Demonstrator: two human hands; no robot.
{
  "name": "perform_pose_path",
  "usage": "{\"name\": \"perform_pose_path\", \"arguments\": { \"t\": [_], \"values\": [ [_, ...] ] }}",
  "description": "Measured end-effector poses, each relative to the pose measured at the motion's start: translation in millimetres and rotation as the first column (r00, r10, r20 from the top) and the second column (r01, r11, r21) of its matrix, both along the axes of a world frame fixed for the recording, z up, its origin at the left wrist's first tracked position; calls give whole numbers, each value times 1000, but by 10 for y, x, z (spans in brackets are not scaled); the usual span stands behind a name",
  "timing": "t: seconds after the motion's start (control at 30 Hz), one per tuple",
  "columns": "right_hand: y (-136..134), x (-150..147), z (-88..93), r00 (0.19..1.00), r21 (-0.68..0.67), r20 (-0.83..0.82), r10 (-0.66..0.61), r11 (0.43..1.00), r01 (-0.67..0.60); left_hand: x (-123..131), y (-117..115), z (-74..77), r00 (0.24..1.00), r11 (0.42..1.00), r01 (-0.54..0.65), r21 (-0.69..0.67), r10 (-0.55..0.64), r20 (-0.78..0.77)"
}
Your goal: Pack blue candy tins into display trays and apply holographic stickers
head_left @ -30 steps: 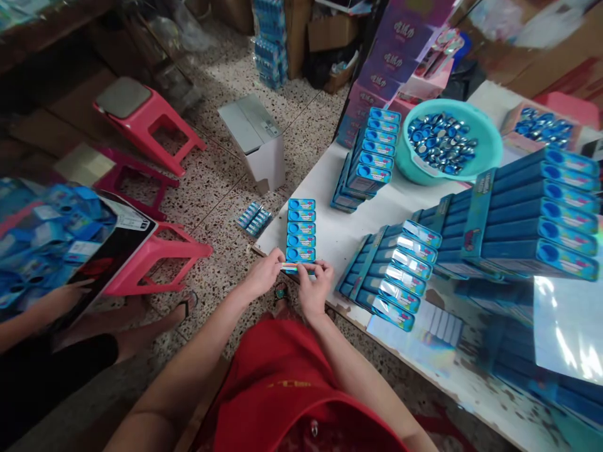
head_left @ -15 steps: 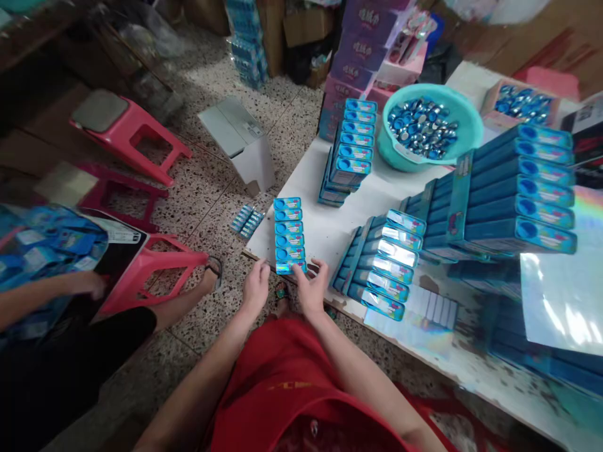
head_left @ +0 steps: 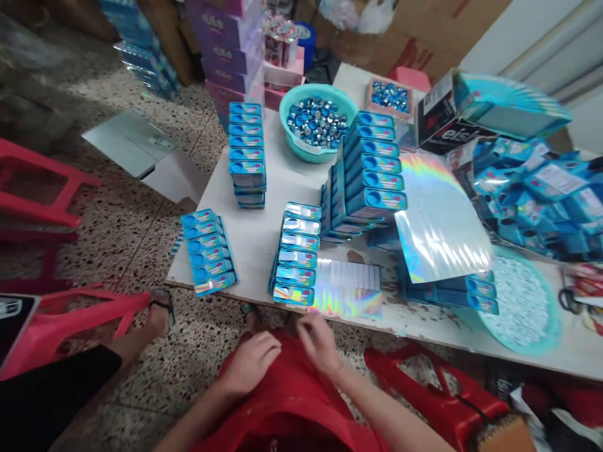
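My left hand (head_left: pixel 251 363) rests on my red clothing (head_left: pixel 292 402) with its fingers curled under and nothing in them. My right hand (head_left: pixel 321 343) hovers just beside it, fingers loosely spread and a little blurred, holding nothing. Both hands are just short of the white table's front edge (head_left: pixel 257 242). Right ahead of them stands a row of blue boxes with shiny labels (head_left: pixel 296 260), and next to it lies a holographic sticker sheet (head_left: pixel 351 290). Another row of blue boxes (head_left: pixel 210 253) lies at the table's left corner.
Further back are taller stacks of blue boxes (head_left: pixel 247 154) (head_left: pixel 374 169), a teal bowl (head_left: pixel 284 129) of blue-silver caps, a large holographic sheet (head_left: pixel 440 229) and a teal plate of white pellets (head_left: pixel 521 307). Another person's leg (head_left: pixel 136 336) and red stools (head_left: pixel 70 314) are at left.
Both hands let go of the box at the corner row and drew back to my lap. My view swung right, so the table's right side now shows.
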State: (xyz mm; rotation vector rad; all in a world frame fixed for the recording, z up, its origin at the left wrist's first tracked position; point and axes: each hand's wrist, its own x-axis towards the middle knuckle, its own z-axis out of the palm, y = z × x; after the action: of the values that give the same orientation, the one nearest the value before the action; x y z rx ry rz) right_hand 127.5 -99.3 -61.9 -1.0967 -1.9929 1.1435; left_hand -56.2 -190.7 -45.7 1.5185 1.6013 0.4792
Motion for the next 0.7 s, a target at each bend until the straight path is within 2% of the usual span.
{"name": "perform_pose_path", "arguments": {
  "t": [0.07, 0.1, 0.17, 0.23, 0.33, 0.43, 0.6, 0.7],
  "values": [
    [380, 388, -163, 975, 102, 105, -198, 977, 188, 435, 371, -75, 994, 992, 108, 66, -108, -11],
    [605, 512, -255, 957, 145, 159, -241, 965, 219, 628, 598, -136, 992, 988, 117, 98, -112, -53],
    [1039, 642, -427, 935, 195, 274, -226, 965, 176, 934, 1078, -273, 983, 990, 80, 117, -59, -175],
    [1364, 680, -555, 902, 197, 400, -164, 976, 90, 1123, 1518, -390, 948, 995, -15, 99, 46, -315],
    [1587, 707, -651, 842, 166, 534, -79, 986, -13, 1228, 1965, -473, 849, 988, -136, 75, 155, -506],
    [1612, 768, -682, 827, 133, 561, -24, 989, -61, 1232, 2148, -465, 804, 990, -141, 23, 128, -581],
    [1552, 841, -694, 848, 142, 529, -32, 989, -51, 1221, 2199, -422, 843, 980, -179, -86, 108, -526],
    [1469, 816, -685, 824, 200, 567, -20, 973, -113, 1205, 2205, -439, 866, 981, -169, -99, 100, -489]
  ]
}}
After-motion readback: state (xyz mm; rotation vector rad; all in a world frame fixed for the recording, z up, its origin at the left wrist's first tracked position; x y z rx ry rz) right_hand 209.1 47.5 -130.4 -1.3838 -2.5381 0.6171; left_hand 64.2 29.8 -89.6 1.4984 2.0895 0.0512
